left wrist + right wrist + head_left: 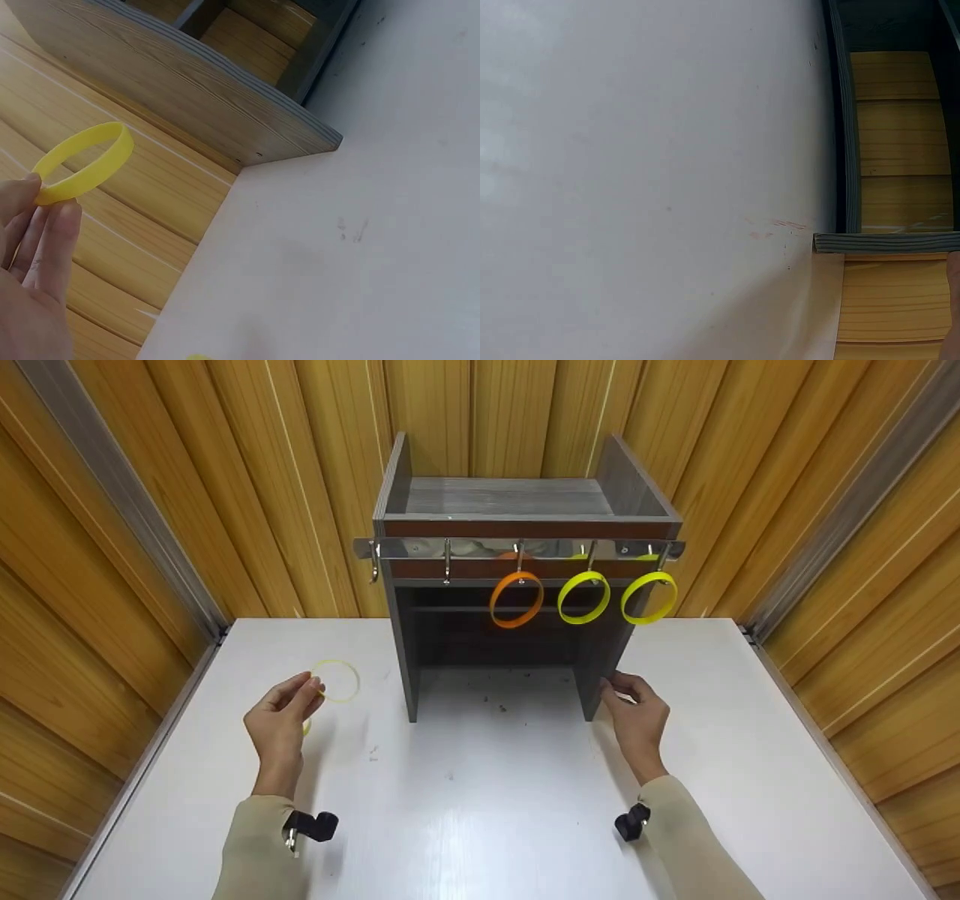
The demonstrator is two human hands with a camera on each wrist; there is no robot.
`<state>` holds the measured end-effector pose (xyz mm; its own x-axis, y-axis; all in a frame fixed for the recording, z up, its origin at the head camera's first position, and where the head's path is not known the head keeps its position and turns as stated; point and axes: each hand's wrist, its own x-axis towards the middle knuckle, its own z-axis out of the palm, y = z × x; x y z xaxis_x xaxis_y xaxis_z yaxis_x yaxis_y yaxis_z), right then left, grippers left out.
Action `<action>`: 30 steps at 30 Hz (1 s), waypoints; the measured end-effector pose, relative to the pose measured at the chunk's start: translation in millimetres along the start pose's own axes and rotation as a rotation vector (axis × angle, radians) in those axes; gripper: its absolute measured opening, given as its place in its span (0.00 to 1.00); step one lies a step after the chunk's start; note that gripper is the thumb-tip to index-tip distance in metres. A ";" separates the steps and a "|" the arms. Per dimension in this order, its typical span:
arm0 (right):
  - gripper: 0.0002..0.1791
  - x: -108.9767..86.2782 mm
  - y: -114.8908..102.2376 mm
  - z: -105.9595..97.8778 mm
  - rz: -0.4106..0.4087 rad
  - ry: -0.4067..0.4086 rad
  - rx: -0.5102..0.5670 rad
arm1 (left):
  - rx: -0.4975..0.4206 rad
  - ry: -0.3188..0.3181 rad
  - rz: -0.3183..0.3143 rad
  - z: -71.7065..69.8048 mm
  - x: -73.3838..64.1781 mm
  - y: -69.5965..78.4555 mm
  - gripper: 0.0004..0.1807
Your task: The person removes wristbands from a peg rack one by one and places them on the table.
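- The left grip (276, 727), a bare hand in a beige sleeve, is raised over the smooth white worktop (465, 810), thumb and fingers pinching a thin yellow circular band (94, 176) by its edge; the band sticks out to the right of the fingertips in the head view.
- Just below the left grip, mostly hidden behind it in the head view, is a second yellow band (307, 727).
- Between the two grips stands a grey wood-grain shelf unit (406, 660), upright on the worktop.
- Above and between the grips, a shiny metal rail (480, 547) with five hooks crosses the unit's front.
- On the third hook, up and left from the right grip, hangs an orange circular band (510, 624).
- On the fourth, closer to that grip, hangs a bright yellow ring (576, 620).
- On the fifth, above the right grip, hangs a matching yellow ring (637, 620).
- The right grip (641, 716), also bare, holds the front edge of the unit's right panel.
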<state>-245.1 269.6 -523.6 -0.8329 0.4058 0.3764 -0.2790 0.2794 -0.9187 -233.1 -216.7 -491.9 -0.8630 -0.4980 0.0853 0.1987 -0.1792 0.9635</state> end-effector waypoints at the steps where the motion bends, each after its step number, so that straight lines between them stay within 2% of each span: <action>1: 0.07 -0.1 -0.2 0.1 0.005 -0.001 0.002 | 0.002 0.002 -0.006 -1.6 -0.1 -1.9 0.18; 13: 0.07 1.3 3.8 0.9 -0.009 0.010 -0.004 | 0.014 0.056 -0.084 -15.7 1.9 -21.1 0.18; 18: 0.07 0.7 3.8 0.9 -0.018 0.009 -0.005 | -0.012 0.063 -0.147 -22.7 3.3 -28.9 0.21; 23: 0.07 0.7 3.9 1.1 -0.006 0.008 -0.022 | 0.017 0.070 -0.200 -30.6 5.2 -37.6 0.22; 27: 0.08 0.5 2.1 2.2 0.009 0.018 -0.032 | 0.057 0.075 -0.214 -34.7 4.3 -44.0 0.22; 30: 0.08 -2.4 -7.4 3.0 0.003 0.017 -0.029 | 0.082 0.077 -0.217 -36.5 2.4 -48.7 0.22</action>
<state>-242.4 264.0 -518.1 -0.8254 0.4212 0.3760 -0.2628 0.3029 -0.9161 -227.8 -240.1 -547.9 -0.8427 -0.5192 -0.1424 -0.0287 -0.2207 0.9749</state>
